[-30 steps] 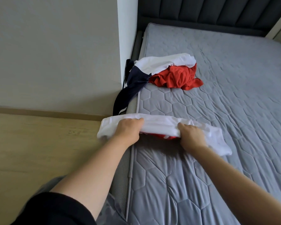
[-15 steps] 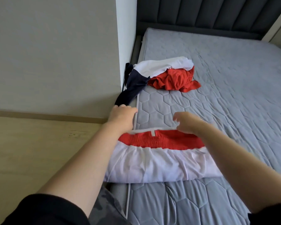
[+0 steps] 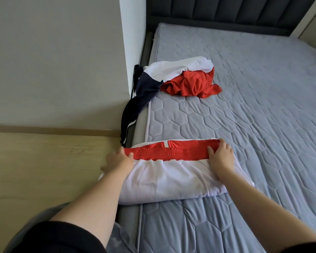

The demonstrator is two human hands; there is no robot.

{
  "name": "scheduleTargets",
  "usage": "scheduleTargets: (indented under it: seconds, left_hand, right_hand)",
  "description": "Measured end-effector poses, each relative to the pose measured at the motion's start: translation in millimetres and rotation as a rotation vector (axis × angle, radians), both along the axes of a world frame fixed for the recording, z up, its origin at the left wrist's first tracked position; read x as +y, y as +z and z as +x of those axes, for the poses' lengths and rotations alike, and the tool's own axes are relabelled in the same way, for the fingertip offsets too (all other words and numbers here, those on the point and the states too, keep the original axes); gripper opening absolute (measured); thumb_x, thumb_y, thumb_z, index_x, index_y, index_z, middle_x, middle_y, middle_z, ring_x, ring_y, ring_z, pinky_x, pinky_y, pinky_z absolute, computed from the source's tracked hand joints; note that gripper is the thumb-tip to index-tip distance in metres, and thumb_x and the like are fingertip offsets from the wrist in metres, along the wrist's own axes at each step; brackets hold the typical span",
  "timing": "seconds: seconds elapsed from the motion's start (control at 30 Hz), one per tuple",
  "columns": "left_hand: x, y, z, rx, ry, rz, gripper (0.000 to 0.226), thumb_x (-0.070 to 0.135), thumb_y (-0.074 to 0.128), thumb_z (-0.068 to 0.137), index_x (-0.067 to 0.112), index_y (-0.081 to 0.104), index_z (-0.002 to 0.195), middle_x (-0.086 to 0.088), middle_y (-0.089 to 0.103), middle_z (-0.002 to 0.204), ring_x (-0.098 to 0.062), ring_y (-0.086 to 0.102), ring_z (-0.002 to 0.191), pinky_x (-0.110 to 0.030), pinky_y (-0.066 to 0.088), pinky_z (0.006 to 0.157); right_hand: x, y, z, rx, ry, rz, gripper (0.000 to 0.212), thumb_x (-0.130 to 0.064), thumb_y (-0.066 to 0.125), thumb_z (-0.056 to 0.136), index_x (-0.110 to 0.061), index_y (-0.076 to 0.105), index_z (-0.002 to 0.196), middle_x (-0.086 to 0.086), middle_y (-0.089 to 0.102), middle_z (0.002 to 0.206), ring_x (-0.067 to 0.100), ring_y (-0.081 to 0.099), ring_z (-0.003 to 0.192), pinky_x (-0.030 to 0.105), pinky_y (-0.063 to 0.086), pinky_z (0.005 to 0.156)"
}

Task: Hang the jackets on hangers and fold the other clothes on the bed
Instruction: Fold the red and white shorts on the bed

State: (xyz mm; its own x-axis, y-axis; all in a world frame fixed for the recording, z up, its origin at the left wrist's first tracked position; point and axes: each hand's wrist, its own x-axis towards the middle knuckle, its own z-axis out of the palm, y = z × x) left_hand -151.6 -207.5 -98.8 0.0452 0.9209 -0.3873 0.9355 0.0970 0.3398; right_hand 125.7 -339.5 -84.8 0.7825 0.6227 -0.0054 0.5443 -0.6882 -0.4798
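White shorts with a red waistband [image 3: 171, 176] lie folded at the near left edge of the grey bed [image 3: 244, 106]. My left hand [image 3: 119, 159] holds the left end of the waistband, fingers curled under it over the bed's edge. My right hand [image 3: 220, 154] rests on the right end of the waistband, thumb on the red band and fingers over its far edge. Farther up the bed lies a heap: a crumpled red garment [image 3: 192, 84], a white garment [image 3: 177, 68] over it, and a dark navy garment [image 3: 140, 99] hanging off the bed's side.
A grey wall and white corner [image 3: 131, 42] stand left of the bed. Wooden floor [image 3: 44, 161] lies at the left. The dark padded headboard [image 3: 226, 11] closes the far end. The quilted mattress stretches bare to the right.
The shorts were flipped toward me and now lie flat with the red waistband facing up. Both hands moved from the far fold to the waistband's two ends.
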Motion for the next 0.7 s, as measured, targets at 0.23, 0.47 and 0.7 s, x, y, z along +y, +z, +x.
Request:
scheduleTargets:
  seconds: [0.23, 0.47, 0.7]
  left_hand:
    - [16, 1, -28, -0.422, 0.336, 0.073, 0.031, 0.014, 0.055, 0.087, 0.008, 0.04, 0.06, -0.012, 0.045, 0.065, -0.029, 0.04, 0.071, -0.035, 0.031, 0.057]
    - [15, -15, -31, -0.373, 0.45, 0.057, 0.025, 0.017, 0.046, 0.095, -0.002, 0.059, 0.083, -0.027, 0.061, 0.104, -0.039, 0.057, 0.095, -0.032, 0.034, 0.068]
    - [8, -32, -27, -0.625, 0.46, -0.46, 0.046, 0.03, 0.03, 0.103, 0.003, 0.043, 0.138, -0.019, 0.044, 0.142, -0.033, 0.042, 0.13, -0.039, 0.039, 0.102]
  right_hand:
    - [15, 0, 18, 0.268, -0.15, 0.165, 0.026, -0.02, 0.057, 0.089, -0.009, 0.058, 0.113, 0.016, 0.063, 0.105, 0.034, 0.057, 0.099, 0.042, 0.047, 0.085]
    - [30, -13, 6, 0.0, -0.124, 0.151, 0.03, -0.023, 0.054, 0.092, -0.004, 0.055, 0.115, 0.02, 0.059, 0.113, 0.036, 0.048, 0.11, 0.04, 0.033, 0.092]
    - [53, 5, -62, -0.203, 0.238, 0.042, 0.047, -0.019, 0.048, 0.094, -0.005, 0.04, 0.138, 0.019, 0.028, 0.151, 0.032, 0.02, 0.141, 0.044, 0.011, 0.114]
